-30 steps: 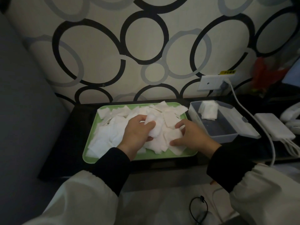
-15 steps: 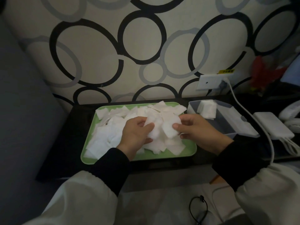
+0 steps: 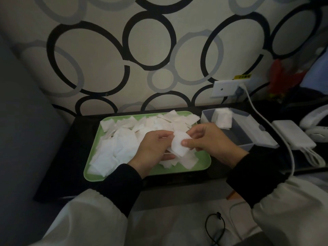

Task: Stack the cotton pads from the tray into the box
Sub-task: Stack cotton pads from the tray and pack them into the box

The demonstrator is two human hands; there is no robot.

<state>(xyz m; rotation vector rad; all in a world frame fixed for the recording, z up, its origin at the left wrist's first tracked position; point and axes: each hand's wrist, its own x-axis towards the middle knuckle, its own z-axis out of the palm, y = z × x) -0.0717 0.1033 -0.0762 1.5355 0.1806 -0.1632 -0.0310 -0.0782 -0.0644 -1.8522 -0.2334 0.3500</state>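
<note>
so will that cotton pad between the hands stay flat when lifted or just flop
Likely floppy: the cotton pad curves between the left hand and right hand gripping it. Probably very light, since a fingertip pinch carries it. The loose pads on the green tray overlap messily, so neighbours may drag along.

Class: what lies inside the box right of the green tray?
A small stack of cotton pads at the far end of the box. The right hand hides its near left side.
</note>
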